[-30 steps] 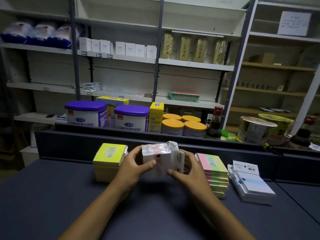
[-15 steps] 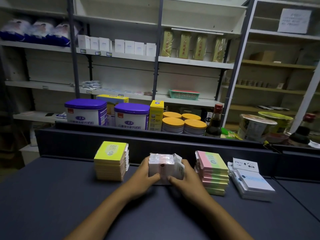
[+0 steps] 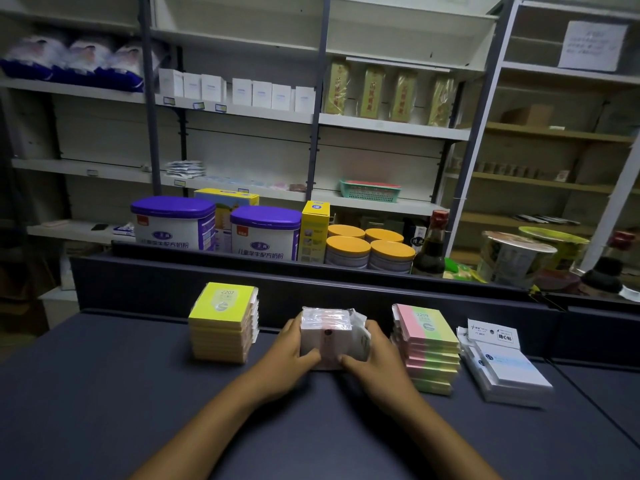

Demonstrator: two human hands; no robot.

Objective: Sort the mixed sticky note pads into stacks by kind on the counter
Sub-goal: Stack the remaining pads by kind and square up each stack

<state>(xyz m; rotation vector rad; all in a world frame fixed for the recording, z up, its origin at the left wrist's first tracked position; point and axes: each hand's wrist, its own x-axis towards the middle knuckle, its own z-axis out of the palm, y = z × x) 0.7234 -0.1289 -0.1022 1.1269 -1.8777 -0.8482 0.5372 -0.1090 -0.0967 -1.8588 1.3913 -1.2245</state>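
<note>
A stack of white, plastic-wrapped sticky note pads point(image 3: 329, 332) stands on the dark counter point(image 3: 104, 393) in the middle. My left hand point(image 3: 289, 355) grips its left side and my right hand point(image 3: 375, 358) grips its right side, thumbs across the front. To the left stands a stack of yellow pads point(image 3: 221, 323). On the right stands a stack of pink-and-green pads point(image 3: 427, 348). Further right lies a low stack of white-and-blue pads point(image 3: 502, 368).
A raised dark ledge point(image 3: 346, 289) runs along the counter's far side. Behind it stand purple-lidded tins point(image 3: 173, 223), orange-lidded tins point(image 3: 370, 251), a yellow box point(image 3: 315, 230) and a dark bottle point(image 3: 431, 247). Shelving fills the background.
Both hands have lowered the white wrapped stack from mid-air down onto the counter between the yellow and pink-green stacks, and still hold its sides.
</note>
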